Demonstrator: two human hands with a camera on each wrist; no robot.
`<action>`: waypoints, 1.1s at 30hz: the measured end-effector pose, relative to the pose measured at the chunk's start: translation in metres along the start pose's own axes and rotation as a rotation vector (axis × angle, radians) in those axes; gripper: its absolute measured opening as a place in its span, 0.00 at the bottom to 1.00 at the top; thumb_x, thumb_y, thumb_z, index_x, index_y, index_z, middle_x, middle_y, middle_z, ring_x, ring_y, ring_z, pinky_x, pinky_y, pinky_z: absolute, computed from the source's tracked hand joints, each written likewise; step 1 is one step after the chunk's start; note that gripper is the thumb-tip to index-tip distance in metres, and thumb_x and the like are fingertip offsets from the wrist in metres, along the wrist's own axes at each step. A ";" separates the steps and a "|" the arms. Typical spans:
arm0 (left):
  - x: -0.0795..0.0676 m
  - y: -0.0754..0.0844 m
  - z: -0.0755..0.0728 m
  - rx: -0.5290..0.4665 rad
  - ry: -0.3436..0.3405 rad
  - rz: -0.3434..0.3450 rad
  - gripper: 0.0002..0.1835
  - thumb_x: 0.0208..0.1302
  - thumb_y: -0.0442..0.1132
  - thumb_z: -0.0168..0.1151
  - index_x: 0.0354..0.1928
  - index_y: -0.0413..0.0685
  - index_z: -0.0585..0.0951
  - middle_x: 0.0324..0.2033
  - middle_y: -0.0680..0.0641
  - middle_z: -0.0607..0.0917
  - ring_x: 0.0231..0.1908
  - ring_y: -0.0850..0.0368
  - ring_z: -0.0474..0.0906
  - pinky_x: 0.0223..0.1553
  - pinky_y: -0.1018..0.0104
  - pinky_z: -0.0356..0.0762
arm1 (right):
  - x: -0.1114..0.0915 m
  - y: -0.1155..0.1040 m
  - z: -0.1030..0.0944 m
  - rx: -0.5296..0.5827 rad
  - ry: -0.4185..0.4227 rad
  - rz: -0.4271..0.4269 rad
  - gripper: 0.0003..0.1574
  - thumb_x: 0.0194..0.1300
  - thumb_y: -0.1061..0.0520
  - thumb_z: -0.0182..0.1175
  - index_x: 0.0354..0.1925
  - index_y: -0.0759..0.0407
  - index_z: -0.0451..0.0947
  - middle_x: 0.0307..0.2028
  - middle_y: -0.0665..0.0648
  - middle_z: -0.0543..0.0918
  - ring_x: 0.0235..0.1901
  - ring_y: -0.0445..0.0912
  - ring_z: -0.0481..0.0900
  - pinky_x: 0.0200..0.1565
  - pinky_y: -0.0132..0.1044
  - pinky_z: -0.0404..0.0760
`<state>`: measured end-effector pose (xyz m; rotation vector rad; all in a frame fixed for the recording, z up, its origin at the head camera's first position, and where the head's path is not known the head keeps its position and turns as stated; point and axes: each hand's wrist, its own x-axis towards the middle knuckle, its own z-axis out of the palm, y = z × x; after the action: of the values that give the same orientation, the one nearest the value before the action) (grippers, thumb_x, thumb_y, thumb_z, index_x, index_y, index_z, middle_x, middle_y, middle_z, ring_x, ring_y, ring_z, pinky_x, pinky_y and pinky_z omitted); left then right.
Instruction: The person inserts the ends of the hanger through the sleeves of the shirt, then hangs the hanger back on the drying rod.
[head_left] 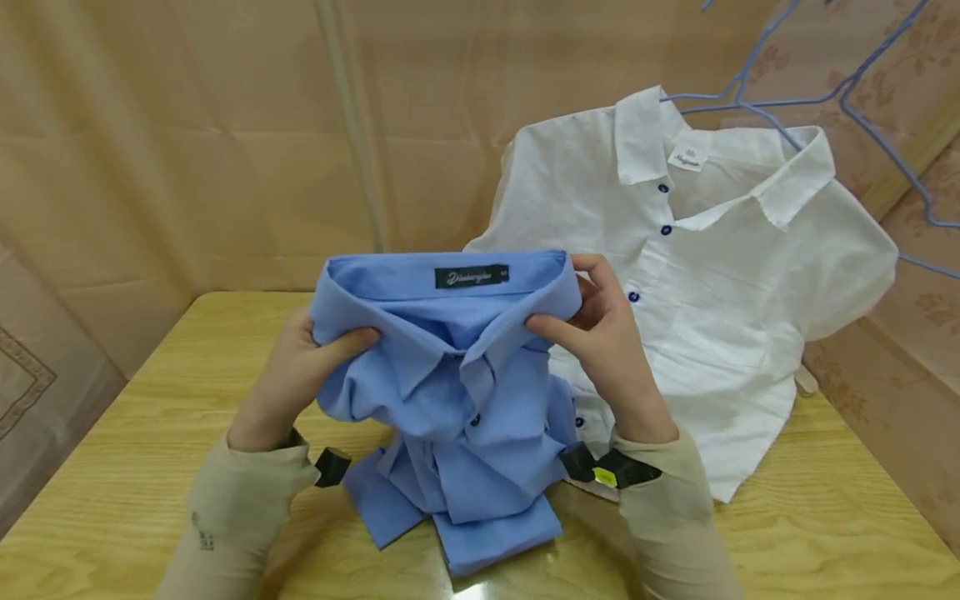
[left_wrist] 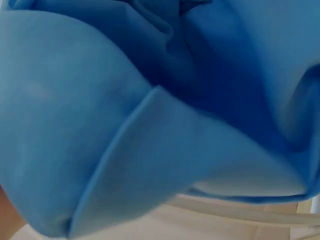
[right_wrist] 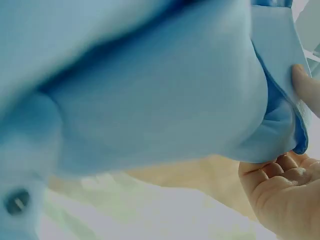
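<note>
A blue collared shirt point(head_left: 502, 467) is held up by its collar above the table, its lower part bunched and hanging onto the wood. My left hand point(head_left: 281, 379) pinches the collar's left side, thumb in front, other fingers hidden behind the cloth. On the collar's right side, my right hand point(head_left: 611, 350) grips the fabric between thumb and curled fingers. A dark label point(head_left: 472, 277) shows inside the collar. Blue cloth point(left_wrist: 135, 150) fills most of the left wrist view. In the right wrist view, the thumb point(right_wrist: 306, 90) presses the collar edge.
Behind and to the right, a white short-sleeved shirt point(head_left: 712, 317) lies on the wooden table point(head_left: 172, 467), touching the blue one. Blue wire hangers point(head_left: 847, 83) are at the upper right, one reaching into the white collar. Beige curtains point(head_left: 225, 125) hang behind the table.
</note>
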<state>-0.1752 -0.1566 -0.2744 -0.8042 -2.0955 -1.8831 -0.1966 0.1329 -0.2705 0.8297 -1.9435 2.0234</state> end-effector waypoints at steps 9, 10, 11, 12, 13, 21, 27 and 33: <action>-0.001 0.005 0.002 0.286 0.097 0.144 0.16 0.50 0.24 0.64 0.42 0.46 0.82 0.37 0.59 0.83 0.36 0.63 0.79 0.39 0.73 0.74 | -0.002 -0.015 -0.005 -0.257 0.141 -0.343 0.31 0.44 0.74 0.67 0.48 0.72 0.68 0.37 0.51 0.79 0.33 0.41 0.76 0.34 0.28 0.74; -0.001 0.006 0.003 0.309 0.115 0.174 0.17 0.49 0.23 0.64 0.43 0.44 0.82 0.37 0.58 0.83 0.37 0.63 0.79 0.39 0.74 0.74 | -0.001 -0.017 -0.006 -0.302 0.158 -0.386 0.30 0.43 0.74 0.67 0.47 0.73 0.68 0.36 0.50 0.79 0.32 0.40 0.76 0.33 0.27 0.74; -0.002 0.007 0.005 0.329 0.127 0.202 0.18 0.48 0.23 0.65 0.43 0.43 0.82 0.38 0.58 0.83 0.37 0.63 0.79 0.39 0.74 0.74 | 0.001 -0.019 -0.006 -0.350 0.175 -0.426 0.29 0.43 0.74 0.68 0.46 0.73 0.68 0.36 0.50 0.80 0.32 0.40 0.77 0.33 0.27 0.74; -0.002 0.008 0.006 0.345 0.138 0.229 0.19 0.46 0.22 0.65 0.43 0.41 0.82 0.37 0.58 0.84 0.36 0.64 0.79 0.38 0.74 0.74 | 0.003 -0.021 -0.006 -0.395 0.184 -0.466 0.29 0.43 0.73 0.68 0.45 0.74 0.69 0.36 0.52 0.80 0.32 0.39 0.77 0.33 0.26 0.74; -0.003 0.009 0.007 0.351 0.143 0.246 0.19 0.45 0.22 0.66 0.42 0.40 0.82 0.37 0.57 0.84 0.36 0.64 0.79 0.38 0.74 0.74 | 0.005 -0.024 -0.007 -0.433 0.189 -0.504 0.28 0.44 0.71 0.68 0.44 0.73 0.69 0.37 0.53 0.80 0.32 0.39 0.77 0.34 0.26 0.74; -0.004 0.014 0.009 0.396 0.175 0.284 0.21 0.40 0.22 0.69 0.41 0.39 0.82 0.37 0.52 0.84 0.37 0.64 0.78 0.40 0.74 0.72 | 0.016 -0.055 -0.014 -0.751 0.062 -0.665 0.31 0.59 0.42 0.57 0.46 0.67 0.71 0.40 0.61 0.81 0.39 0.46 0.79 0.49 0.28 0.72; 0.006 0.005 0.001 0.557 0.161 0.264 0.19 0.42 0.29 0.72 0.41 0.46 0.83 0.37 0.50 0.83 0.40 0.64 0.73 0.42 0.72 0.67 | 0.011 -0.037 -0.026 -0.745 -0.123 -0.454 0.38 0.59 0.37 0.53 0.54 0.64 0.65 0.45 0.58 0.79 0.39 0.43 0.76 0.45 0.27 0.71; 0.014 -0.017 -0.004 0.585 -0.019 0.073 0.16 0.52 0.40 0.67 0.44 0.50 0.79 0.39 0.53 0.79 0.40 0.61 0.69 0.43 0.67 0.65 | -0.001 0.006 -0.031 -0.639 -0.116 -0.235 0.26 0.65 0.46 0.51 0.57 0.58 0.65 0.46 0.58 0.79 0.39 0.42 0.75 0.42 0.28 0.71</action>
<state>-0.1966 -0.1575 -0.2816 -0.7346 -2.3980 -1.1210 -0.2070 0.1627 -0.2753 0.9524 -2.2284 1.1318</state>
